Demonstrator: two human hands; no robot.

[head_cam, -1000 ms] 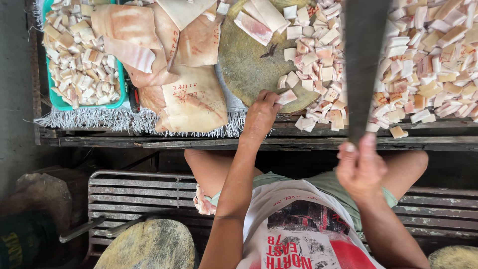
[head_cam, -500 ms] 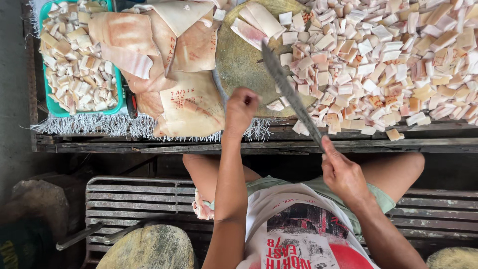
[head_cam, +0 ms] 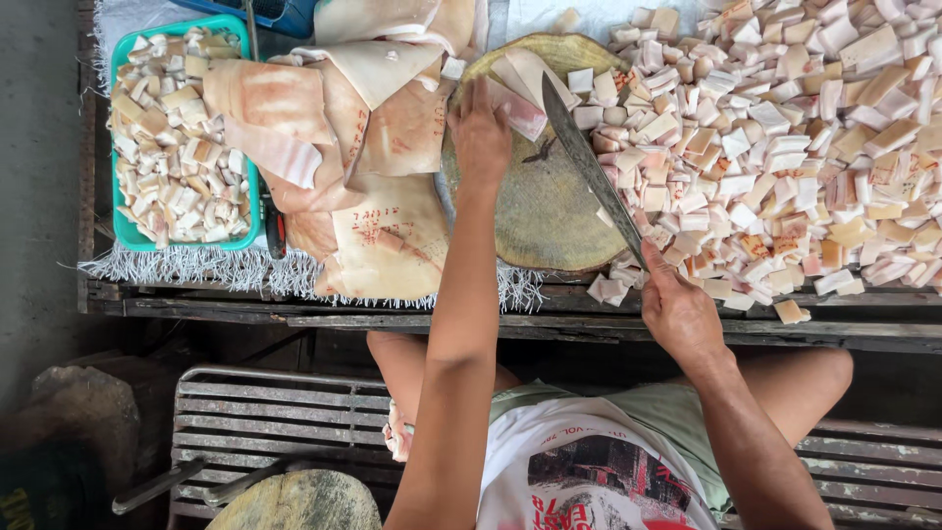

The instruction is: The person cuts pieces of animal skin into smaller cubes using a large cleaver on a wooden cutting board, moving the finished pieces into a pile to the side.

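My right hand (head_cam: 679, 312) grips the handle of a long cleaver (head_cam: 589, 165), whose blade lies slanted over the right side of a round wooden chopping block (head_cam: 549, 211). My left hand (head_cam: 480, 135) reaches forward onto the block's left edge and rests on a pale strip of pork skin and fat (head_cam: 518, 96) at the block's far side. A stack of large uncut skin slabs (head_cam: 368, 167) lies just left of the block. To the right spreads a big heap of cut cubes (head_cam: 785, 157).
A green tray (head_cam: 126, 231) filled with cut cubes stands at the far left. Everything rests on a low wooden table (head_cam: 589, 319) covered by a fringed cloth. I sit on a metal slatted bench (head_cam: 265, 417). A second wooden block (head_cam: 294, 501) sits below.
My left hand has moved forward from the block's near edge to the strip on it. The cleaver has come down from upright to a slant over the block.
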